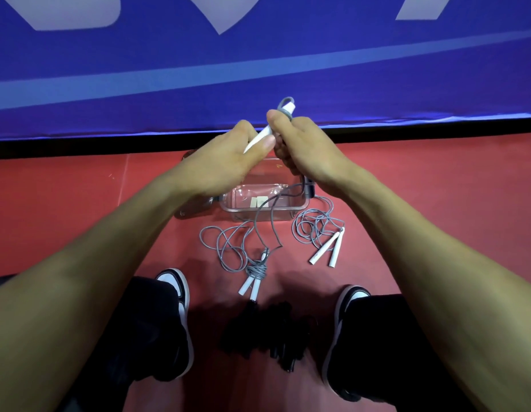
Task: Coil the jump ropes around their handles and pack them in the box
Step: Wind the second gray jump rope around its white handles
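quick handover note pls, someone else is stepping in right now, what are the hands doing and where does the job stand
Left hand grips the lower part of the white handles; right hand grips their upper part, where the grey cord loops over the top and trails down to the floor.
Clear box sits open on the red floor, no rope in it.
Partly coiled rope lies in front of the box, loose rope to its right.
Done: nothing packed.
Left: coil all three, pack them.

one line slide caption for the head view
Left hand and right hand grip white jump-rope handles above a clear plastic box.
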`<state>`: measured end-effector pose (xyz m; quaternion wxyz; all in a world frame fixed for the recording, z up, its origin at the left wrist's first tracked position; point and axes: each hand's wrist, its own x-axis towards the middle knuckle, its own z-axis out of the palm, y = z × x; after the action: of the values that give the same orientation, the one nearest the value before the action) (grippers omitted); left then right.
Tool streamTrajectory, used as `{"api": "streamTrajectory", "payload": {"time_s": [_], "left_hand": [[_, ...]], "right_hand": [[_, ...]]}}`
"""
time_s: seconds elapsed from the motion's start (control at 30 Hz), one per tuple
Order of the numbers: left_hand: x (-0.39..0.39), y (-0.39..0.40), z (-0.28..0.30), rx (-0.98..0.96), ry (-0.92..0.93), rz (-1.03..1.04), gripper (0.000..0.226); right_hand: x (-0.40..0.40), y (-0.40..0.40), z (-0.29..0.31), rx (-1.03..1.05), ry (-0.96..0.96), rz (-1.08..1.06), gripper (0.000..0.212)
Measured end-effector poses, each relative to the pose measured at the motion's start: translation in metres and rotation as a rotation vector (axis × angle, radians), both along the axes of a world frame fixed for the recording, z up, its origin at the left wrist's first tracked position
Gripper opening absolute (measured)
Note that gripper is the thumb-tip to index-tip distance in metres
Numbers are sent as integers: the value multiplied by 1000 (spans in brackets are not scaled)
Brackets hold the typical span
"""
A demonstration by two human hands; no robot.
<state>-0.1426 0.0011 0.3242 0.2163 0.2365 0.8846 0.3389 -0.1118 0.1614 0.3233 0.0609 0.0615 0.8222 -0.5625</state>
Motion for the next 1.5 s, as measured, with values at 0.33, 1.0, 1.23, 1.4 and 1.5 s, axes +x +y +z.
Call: {"api": "streamTrajectory", "payload": {"time_s": [0.33,1.0,1.23,1.4,1.5], "left_hand": [[-2,-6,13,88,-78,-66,23],[6,7,3,55,68,9,67],[2,6,8,260,-5,152,35],[3,3,8,399,-116,83,24],[2,3,2,443,-148,149,44]], "right_hand": [[5,2,-1,-65,27,108,43],[7,-3,4,66,27,-74,57],[5,1,8,-206,-7,-90,56],[1,3,9,-207,-5,-122,52],[0,6,9,-121,48,-106,52]]}}
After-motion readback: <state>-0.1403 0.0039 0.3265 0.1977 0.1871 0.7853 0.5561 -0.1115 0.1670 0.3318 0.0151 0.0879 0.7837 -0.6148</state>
